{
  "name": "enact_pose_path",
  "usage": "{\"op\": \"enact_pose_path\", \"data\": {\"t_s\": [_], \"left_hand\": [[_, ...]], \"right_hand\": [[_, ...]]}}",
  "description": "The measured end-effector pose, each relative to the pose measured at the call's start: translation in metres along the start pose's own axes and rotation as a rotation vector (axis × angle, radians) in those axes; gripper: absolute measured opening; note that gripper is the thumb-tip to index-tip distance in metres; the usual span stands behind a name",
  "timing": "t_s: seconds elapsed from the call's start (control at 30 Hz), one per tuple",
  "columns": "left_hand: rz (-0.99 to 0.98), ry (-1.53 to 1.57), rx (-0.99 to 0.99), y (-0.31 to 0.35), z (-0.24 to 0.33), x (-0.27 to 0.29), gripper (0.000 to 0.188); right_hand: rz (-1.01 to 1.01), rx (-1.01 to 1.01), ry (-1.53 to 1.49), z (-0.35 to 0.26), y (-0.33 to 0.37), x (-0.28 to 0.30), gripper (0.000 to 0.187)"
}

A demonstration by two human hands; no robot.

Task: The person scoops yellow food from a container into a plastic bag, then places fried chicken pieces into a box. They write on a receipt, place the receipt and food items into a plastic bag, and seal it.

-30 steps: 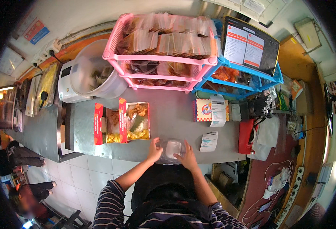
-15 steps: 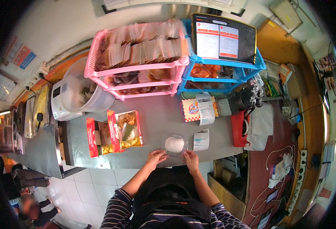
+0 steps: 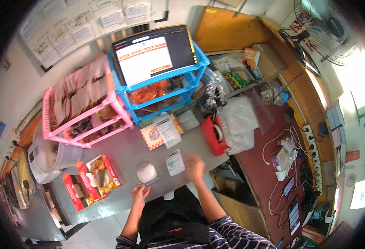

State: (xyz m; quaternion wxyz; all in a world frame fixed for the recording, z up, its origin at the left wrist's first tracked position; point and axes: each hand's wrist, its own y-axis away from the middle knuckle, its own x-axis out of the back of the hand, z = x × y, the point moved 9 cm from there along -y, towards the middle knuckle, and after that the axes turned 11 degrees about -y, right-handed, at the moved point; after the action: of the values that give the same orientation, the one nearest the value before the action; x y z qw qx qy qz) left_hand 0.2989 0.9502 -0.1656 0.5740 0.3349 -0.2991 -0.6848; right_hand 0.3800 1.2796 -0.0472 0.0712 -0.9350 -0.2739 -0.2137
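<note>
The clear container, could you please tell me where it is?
In the head view, the clear container sits on the grey counter just beyond the left hand, left of the loose paper slip.

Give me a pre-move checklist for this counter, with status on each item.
1. Clear container resting on the counter: ok.
2. Left hand gripping the container: cannot tell; the fingers are at its near edge, contact unclear.
3. Right hand empty: cannot tell; it is motion-blurred, just right of the loose receipt.
4. Loose receipt lying where its print faces up: ok.
5. Red food packaging closed: not ok; it is open, food showing.
6. Screen lit: ok.
</note>
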Motion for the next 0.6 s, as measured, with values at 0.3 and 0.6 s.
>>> {"op": "enact_pose_path", "data": {"t_s": [0.3, 0.6], "left_hand": [[0.058, -0.218, -0.149, 0.002, 0.011, 0.006, 0.010], [-0.299, -0.041, -0.053, 0.006, 0.012, -0.032, 0.038]], "right_hand": [[-0.044, -0.139, -0.106, 0.081, -0.136, 0.115, 0.016], [-0.014, -0.586, -0.620, 0.149, -0.038, 0.149, 0.020]]}}
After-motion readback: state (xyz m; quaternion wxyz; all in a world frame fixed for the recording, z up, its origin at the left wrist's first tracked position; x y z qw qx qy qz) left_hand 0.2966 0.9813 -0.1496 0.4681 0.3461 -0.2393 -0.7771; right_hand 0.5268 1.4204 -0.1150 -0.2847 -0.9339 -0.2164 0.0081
